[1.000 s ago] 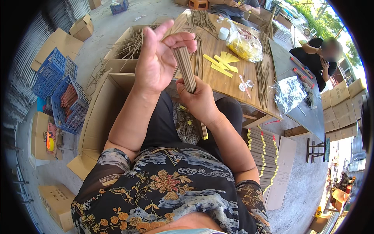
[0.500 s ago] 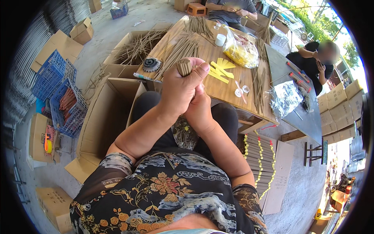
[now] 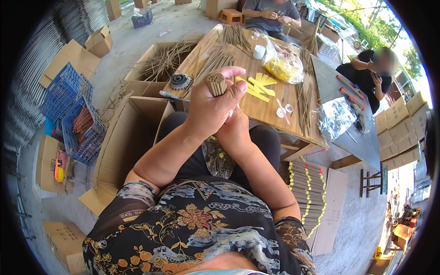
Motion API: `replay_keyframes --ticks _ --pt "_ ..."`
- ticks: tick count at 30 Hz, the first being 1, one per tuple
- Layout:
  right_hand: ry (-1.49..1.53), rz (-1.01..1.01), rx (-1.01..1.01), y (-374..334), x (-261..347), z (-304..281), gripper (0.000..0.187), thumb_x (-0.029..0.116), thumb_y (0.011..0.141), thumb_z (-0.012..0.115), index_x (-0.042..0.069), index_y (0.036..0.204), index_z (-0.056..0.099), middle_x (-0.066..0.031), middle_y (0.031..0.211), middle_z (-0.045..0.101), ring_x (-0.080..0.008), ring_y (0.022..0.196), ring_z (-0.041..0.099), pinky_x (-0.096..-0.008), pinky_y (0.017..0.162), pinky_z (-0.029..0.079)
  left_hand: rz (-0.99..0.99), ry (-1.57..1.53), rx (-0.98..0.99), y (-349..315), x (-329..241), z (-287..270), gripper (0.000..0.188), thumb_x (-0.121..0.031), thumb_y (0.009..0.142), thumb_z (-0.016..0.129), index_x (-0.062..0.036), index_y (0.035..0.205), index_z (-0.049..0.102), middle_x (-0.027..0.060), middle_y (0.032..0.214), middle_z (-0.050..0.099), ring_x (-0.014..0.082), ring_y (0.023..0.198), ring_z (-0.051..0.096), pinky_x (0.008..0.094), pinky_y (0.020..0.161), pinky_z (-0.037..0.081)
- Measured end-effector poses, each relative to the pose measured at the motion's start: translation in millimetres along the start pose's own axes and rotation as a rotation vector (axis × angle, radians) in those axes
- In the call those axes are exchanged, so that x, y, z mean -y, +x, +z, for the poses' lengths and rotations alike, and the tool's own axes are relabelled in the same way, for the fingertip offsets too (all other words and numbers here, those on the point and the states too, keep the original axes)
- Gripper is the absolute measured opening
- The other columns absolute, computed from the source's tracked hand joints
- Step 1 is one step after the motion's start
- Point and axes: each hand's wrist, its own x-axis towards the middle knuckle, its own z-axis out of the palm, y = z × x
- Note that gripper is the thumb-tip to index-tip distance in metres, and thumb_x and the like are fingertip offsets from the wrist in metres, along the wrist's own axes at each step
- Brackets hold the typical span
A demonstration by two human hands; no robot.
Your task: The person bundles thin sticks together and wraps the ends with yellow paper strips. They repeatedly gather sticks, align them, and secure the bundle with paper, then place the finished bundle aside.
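A tight bundle of thin brown incense sticks (image 3: pixel 216 85) stands up out of my left hand (image 3: pixel 208 107), its cut ends facing up. The left fingers wrap round it, while the index finger and thumb reach past its right side. Just below and to the right, my right hand (image 3: pixel 234 130) is closed against the left one, round the lower part of the bundle, which is mostly hidden. A small white bit shows between the two hands. Beyond them, yellow paper strips (image 3: pixel 256 88) lie fanned out on the wooden table (image 3: pixel 245 107).
Loose sticks (image 3: pixel 215 62) and a bag of yellow strips (image 3: pixel 283 64) lie on the table. An open cardboard box (image 3: pixel 117 151) stands at my left. Banded bundles (image 3: pixel 306 192) lie on cardboard at my right. Two people sit beyond the table, one with a broom (image 3: pixel 311 41) nearby.
The bundle's top now faces me more, with its cut ends showing rounder. My left index finger has lifted a little off it. Both hands stay in nearly the same place.
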Motion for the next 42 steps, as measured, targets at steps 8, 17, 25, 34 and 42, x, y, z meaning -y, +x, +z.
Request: replay_keyframes --ticks 8,17,25,34,42 --pt "0.361 0.049 0.029 10 37 -45 0.059 0.012 0.075 0.067 -0.003 0.123 0.037 -0.0125 0.107 0.052 -0.0182 0.096 0.052 -0.0300 0.083 0.043 0.215 0.638 0.054 15 -63 -22 0.050 -0.016 0.078 0.064 0.0023 0.121 0.045 0.0130 0.079 0.062 0.0095 0.070 0.057 0.0248 0.064 0.047" --pt "-0.349 -0.092 -0.156 24 64 -39 0.030 0.032 0.081 0.059 0.004 0.091 0.054 -0.0060 0.059 0.052 -0.0194 0.051 0.054 -0.0281 0.047 0.043 0.188 0.865 0.362 -6 -25 -25 0.052 -0.011 0.074 0.060 0.0090 0.119 0.043 0.0242 0.084 0.059 0.0299 0.078 0.061 0.0333 0.066 0.048" --pt "0.468 0.213 0.046 13 42 -60 0.029 0.022 0.086 0.057 0.002 0.106 0.052 0.0006 0.073 0.051 -0.0054 0.065 0.046 -0.0206 0.056 0.039 -0.655 0.394 0.528 -5 -34 -31 0.029 -0.008 0.078 0.061 0.0033 0.104 0.053 0.0007 0.061 0.054 0.0064 0.050 0.050 0.0196 0.044 0.038" --pt "0.376 0.261 0.261 -16 19 -45 0.019 0.019 0.082 0.063 0.003 0.088 0.056 -0.0020 0.064 0.055 -0.0051 0.059 0.049 -0.0207 0.053 0.042 -1.011 -0.059 0.598 -31 -10 -34 0.007 -0.004 0.073 0.060 -0.0051 0.073 0.053 -0.0019 0.052 0.045 0.0058 0.039 0.041 0.0194 0.037 0.032" --pt "0.433 0.370 0.258 -21 10 -47 0.018 0.018 0.083 0.061 0.001 0.085 0.055 -0.0021 0.063 0.054 -0.0049 0.058 0.049 -0.0204 0.052 0.041 -1.116 -0.574 0.557 -38 7 -46 0.017 -0.021 0.078 0.049 -0.0047 0.080 0.050 0.0061 0.060 0.047 0.0100 0.043 0.038 0.0246 0.043 0.033"
